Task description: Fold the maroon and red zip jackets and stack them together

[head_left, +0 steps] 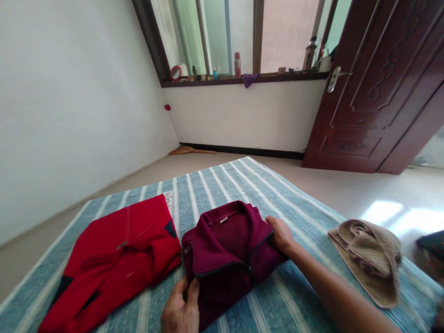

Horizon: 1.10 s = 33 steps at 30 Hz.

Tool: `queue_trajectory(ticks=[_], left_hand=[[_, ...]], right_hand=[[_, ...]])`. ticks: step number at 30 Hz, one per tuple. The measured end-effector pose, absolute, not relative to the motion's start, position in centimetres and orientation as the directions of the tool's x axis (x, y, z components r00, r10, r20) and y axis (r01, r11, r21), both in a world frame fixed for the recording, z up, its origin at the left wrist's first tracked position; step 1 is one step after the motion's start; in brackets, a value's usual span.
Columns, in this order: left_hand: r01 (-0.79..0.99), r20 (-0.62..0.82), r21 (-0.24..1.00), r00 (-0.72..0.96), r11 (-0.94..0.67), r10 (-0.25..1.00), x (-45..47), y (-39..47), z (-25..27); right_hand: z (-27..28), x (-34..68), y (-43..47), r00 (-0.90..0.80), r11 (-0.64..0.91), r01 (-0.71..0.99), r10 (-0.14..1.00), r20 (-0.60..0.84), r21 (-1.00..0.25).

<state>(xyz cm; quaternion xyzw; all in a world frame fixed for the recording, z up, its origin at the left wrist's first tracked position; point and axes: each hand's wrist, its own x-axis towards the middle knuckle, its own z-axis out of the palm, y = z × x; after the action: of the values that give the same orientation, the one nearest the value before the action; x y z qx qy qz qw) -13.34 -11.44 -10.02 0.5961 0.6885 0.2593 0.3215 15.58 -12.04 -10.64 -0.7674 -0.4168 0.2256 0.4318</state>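
A maroon zip-up jacket [229, 259] lies folded on the striped bedspread [222, 185], its collar at the far end and a small pale label inside the neck. My left hand [182, 303] grips its near left edge, thumb on top and fingers partly hidden under the cloth. On the far right side, my right hand [279, 233] is closed on the jacket's edge near the collar. Just left of it rests a red garment [121, 259] with dark patches, loosely folded and nearly touching the maroon one.
A brown knitted item [373, 254] lies near the bed's right edge. Beyond the bed are a broom [190, 150] on the floor, a dark red door [374, 111] at right, and a window sill [270, 78] with bottles, a small mirror [175, 73] and a purple cloth [249, 80].
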Motion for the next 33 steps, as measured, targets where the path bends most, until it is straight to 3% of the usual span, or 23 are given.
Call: queue_trajectory(ticks=[7, 11, 13, 17, 23, 27, 30, 33], left_hand=[[0.626, -0.058, 0.774, -0.081, 0.096, 0.995, -13.5, -11.4, -10.4], [0.602, -0.027, 0.794, -0.097, 0.08, 0.995, -13.2, -11.5, -10.7], [0.59, -0.01, 0.804, -0.114, 0.075, 0.993, -12.9, -11.7, -10.8], [0.563, 0.013, 0.823, -0.146, 0.072, 0.989, -12.6, -12.0, -10.8], [0.501, 0.064, 0.865, -0.143, 0.017, 0.988, -12.6, -12.0, -11.2], [0.432, -0.083, 0.892, -0.138, 0.135, 0.987, -13.1, -11.4, -10.7], [0.206, -0.253, 0.939, -0.134, 0.277, 0.958, -13.0, -11.0, -9.0], [-0.006, -0.429, 0.903, 0.008, 0.429, 0.903, -13.0, -10.7, -7.1]], right_hand=[[-10.7, 16.7, -15.7, 0.526, -0.271, 0.226, 0.843, -0.117, -0.935], [-11.0, 15.2, -18.8, 0.58, -0.098, 0.055, 0.813, -0.048, -0.994], [-11.4, 14.2, -18.9, 0.648, -0.066, 0.115, 0.761, 0.024, -0.991], [-11.9, 13.6, -17.4, 0.724, -0.215, 0.355, 0.679, 0.122, -0.91], [-12.8, 14.4, -16.9, 0.692, -0.415, 0.549, 0.713, 0.115, -0.726], [-12.4, 15.3, -16.4, 0.688, -0.43, 0.525, 0.722, 0.069, -0.734], [-11.5, 16.0, -15.4, 0.619, -0.428, 0.441, 0.782, -0.078, -0.789], [-10.7, 16.2, -14.4, 0.515, -0.415, 0.378, 0.837, -0.185, -0.828]])
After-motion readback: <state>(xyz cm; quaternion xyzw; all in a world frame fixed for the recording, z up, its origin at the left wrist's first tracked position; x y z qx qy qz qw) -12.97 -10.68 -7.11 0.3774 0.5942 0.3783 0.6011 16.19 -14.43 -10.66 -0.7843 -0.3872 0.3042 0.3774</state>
